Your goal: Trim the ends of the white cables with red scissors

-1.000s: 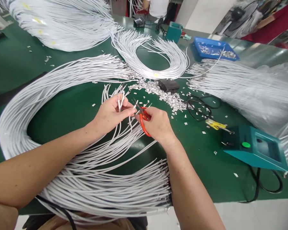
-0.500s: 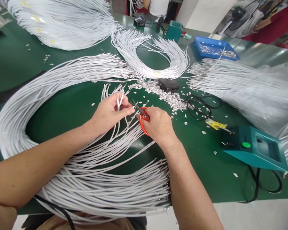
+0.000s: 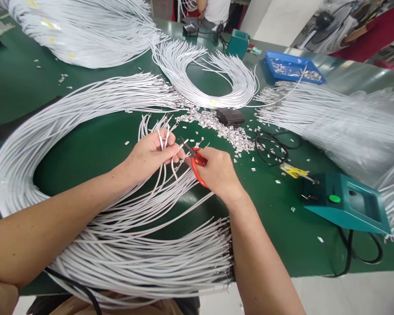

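My left hand (image 3: pixel 154 151) is closed around a few white cables (image 3: pixel 163 139), whose ends stick up past the fingers. Another cable end points from its fingertips toward the scissors. With its fingers wrapped round the orange handles, my right hand (image 3: pixel 218 170) holds a pair of small scissors (image 3: pixel 194 153). The dark blades lie right beside the left fingertips, close to that cable end. Under both forearms a large looped bundle of white cables (image 3: pixel 144 258) spreads over the green table (image 3: pixel 265 227). Whether the blades touch the cable, I cannot tell.
Small silvery scraps (image 3: pixel 213 124) lie beyond my hands, around a black box (image 3: pixel 230 117). A teal device (image 3: pixel 348 203) with a green button and yellow clip stands right. Farther back are a blue tray (image 3: pixel 295 67), a coiled cable bundle (image 3: pixel 213 98) and people at work.
My left hand has shifted slightly left, and the cable ends in it have spread apart. The scissors remain beside the fingertips in my right hand.
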Action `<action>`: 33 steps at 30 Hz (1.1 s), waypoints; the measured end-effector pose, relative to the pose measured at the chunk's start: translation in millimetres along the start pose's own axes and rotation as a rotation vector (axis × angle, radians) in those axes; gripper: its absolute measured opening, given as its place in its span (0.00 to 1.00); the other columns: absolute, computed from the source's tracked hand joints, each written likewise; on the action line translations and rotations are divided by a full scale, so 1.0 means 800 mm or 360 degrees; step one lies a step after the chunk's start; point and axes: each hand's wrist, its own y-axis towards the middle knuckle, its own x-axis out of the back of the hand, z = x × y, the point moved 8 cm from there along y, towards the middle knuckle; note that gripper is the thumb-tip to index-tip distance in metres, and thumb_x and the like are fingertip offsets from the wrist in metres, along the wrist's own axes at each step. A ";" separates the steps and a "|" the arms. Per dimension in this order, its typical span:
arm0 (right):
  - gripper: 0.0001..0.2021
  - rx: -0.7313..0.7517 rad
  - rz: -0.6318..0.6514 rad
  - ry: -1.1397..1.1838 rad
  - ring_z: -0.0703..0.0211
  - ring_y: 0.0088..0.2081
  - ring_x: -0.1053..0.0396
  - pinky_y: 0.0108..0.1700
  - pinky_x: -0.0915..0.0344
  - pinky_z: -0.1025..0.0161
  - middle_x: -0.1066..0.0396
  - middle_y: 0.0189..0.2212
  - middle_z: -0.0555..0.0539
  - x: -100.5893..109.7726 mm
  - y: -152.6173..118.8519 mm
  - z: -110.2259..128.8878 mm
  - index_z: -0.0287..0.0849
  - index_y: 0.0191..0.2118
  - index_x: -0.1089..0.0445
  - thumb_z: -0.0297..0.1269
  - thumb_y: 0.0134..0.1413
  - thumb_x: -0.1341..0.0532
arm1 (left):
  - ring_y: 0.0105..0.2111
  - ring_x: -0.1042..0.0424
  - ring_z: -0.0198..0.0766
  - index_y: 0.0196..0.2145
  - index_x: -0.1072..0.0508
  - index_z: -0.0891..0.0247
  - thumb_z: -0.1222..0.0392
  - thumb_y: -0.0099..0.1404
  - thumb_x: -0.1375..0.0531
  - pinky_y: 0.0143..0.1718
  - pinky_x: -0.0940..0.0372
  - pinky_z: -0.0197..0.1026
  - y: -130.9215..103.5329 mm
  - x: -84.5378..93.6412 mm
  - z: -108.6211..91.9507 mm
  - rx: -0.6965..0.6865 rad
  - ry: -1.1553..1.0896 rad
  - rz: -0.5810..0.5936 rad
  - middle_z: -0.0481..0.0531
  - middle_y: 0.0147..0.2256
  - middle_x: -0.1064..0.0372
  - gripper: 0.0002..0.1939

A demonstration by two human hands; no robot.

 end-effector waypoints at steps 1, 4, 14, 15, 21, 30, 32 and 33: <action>0.14 -0.0057 0.0001 0.0180 0.66 0.23 0.45 0.28 0.48 0.63 0.35 0.20 0.52 0.004 0.000 -0.002 0.42 0.19 0.36 0.40 0.50 0.37 | 0.26 0.31 0.32 0.29 0.39 0.60 0.64 0.59 0.37 0.27 0.41 0.36 -0.001 -0.001 0.001 0.0012 -0.0002 0.0007 0.47 0.26 0.27 0.12; 0.07 -0.0145 -0.0044 0.0825 0.64 0.28 0.36 0.33 0.40 0.63 0.28 0.27 0.51 0.014 0.001 -0.004 0.42 0.29 0.24 0.41 0.50 0.36 | 0.27 0.30 0.32 0.29 0.40 0.60 0.64 0.60 0.37 0.27 0.41 0.36 -0.003 -0.008 0.001 0.0058 0.0011 0.0047 0.46 0.25 0.29 0.12; 0.04 -0.0229 -0.0118 0.1410 0.65 0.30 0.34 0.38 0.36 0.62 0.27 0.27 0.53 -0.001 0.001 -0.002 0.44 0.28 0.23 0.36 0.42 0.31 | 0.30 0.26 0.35 0.29 0.41 0.60 0.62 0.57 0.34 0.37 0.34 0.40 -0.007 -0.008 -0.006 -0.0031 0.0116 0.0020 0.44 0.26 0.29 0.15; 0.04 -0.0262 -0.0125 0.1436 0.65 0.29 0.35 0.36 0.37 0.63 0.29 0.26 0.54 -0.002 0.000 -0.001 0.44 0.27 0.24 0.36 0.42 0.31 | 0.30 0.28 0.34 0.29 0.41 0.60 0.62 0.56 0.33 0.37 0.35 0.39 -0.008 -0.006 -0.006 -0.0041 0.0158 -0.0005 0.43 0.25 0.30 0.16; 0.05 -0.0290 0.0064 0.1639 0.66 0.28 0.38 0.34 0.39 0.64 0.32 0.25 0.53 -0.012 -0.003 0.009 0.42 0.26 0.25 0.38 0.46 0.33 | 0.26 0.32 0.32 0.30 0.39 0.60 0.62 0.53 0.32 0.32 0.38 0.37 -0.007 -0.006 0.001 -0.0035 0.0258 0.0009 0.41 0.24 0.31 0.16; 0.05 -0.0227 0.0087 0.1477 0.65 0.29 0.36 0.36 0.39 0.64 0.31 0.25 0.53 -0.007 0.004 0.000 0.42 0.26 0.24 0.37 0.47 0.32 | 0.31 0.25 0.37 0.28 0.40 0.60 0.62 0.58 0.35 0.38 0.33 0.41 -0.005 -0.010 0.000 -0.0040 0.0115 0.0105 0.44 0.25 0.31 0.14; 0.07 -0.0234 0.0037 0.1402 0.67 0.27 0.38 0.35 0.39 0.64 0.33 0.23 0.54 -0.004 0.002 0.001 0.42 0.24 0.26 0.38 0.47 0.32 | 0.32 0.25 0.37 0.29 0.39 0.61 0.62 0.56 0.34 0.39 0.33 0.41 -0.006 -0.008 0.000 -0.0018 0.0092 0.0075 0.44 0.27 0.30 0.14; 0.08 -0.0233 0.0009 0.1365 0.67 0.26 0.40 0.35 0.40 0.64 0.34 0.23 0.54 -0.002 0.001 0.003 0.42 0.24 0.27 0.38 0.47 0.32 | 0.32 0.25 0.37 0.29 0.39 0.61 0.62 0.55 0.33 0.39 0.33 0.42 -0.006 -0.006 0.000 -0.0014 0.0101 0.0045 0.45 0.28 0.29 0.15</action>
